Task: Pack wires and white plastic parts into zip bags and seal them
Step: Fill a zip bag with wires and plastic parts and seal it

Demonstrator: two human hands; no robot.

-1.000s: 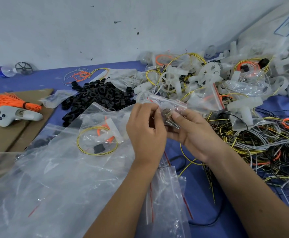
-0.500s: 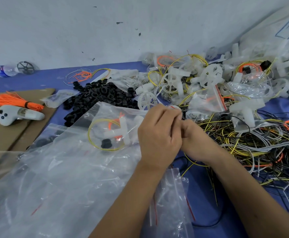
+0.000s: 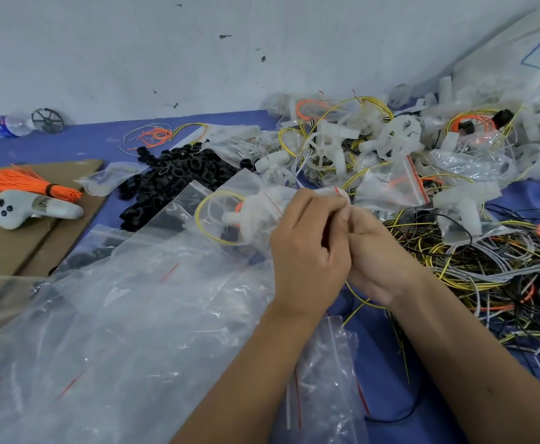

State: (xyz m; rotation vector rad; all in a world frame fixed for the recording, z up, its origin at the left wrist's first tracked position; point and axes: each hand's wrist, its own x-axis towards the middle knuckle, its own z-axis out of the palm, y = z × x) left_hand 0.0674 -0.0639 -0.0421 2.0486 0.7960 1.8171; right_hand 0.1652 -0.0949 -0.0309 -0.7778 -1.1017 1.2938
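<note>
My left hand [image 3: 307,248] and my right hand [image 3: 374,254] are pressed together at the middle, both pinching the red-striped top edge of a small zip bag [image 3: 249,216]. That bag hangs to the left of my fingers and holds a yellow wire loop, an orange wire, a white plastic part and a black piece. A tangle of loose wires [image 3: 493,267] lies to the right. White plastic parts [image 3: 400,139] are heaped at the back right, some in bags.
Large clear plastic bags [image 3: 127,331] cover the lower left. Empty zip bags [image 3: 323,389] lie under my forearms. A pile of black rings [image 3: 172,181] sits behind. On cardboard [image 3: 34,251] at left lie an orange wire bundle [image 3: 28,187] and a white controller [image 3: 34,209].
My hands closed together on the bag's top edge, and the filled bag swung up and right, toward my left hand. The view shifted slightly.
</note>
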